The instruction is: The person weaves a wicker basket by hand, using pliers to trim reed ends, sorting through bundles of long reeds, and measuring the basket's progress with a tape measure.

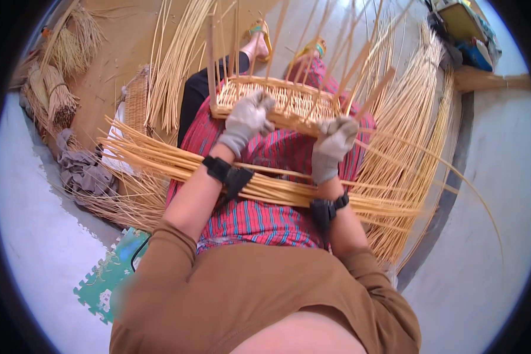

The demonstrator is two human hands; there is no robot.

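A partly woven wicker basket (289,101) sits over my knees, its bare upright stakes fanning toward the far side. Both hands wear pale work gloves. My left hand (249,121) is closed at the basket's near edge, left of its middle, with the fingertips curled out of sight. At the right near corner, my right hand (334,144) is closed around the basket's edge. A long loose wicker strand (439,158) bends away to the right from beside it; whether the fingers grip this strand too is hidden.
A bundle of wicker rods (271,190) lies across my lap under both forearms. More rods (407,118) are heaped on the right, with others (180,59) at the far left. A woven panel (137,103), grey cloth (85,171) and a green foam mat (115,271) lie leftward.
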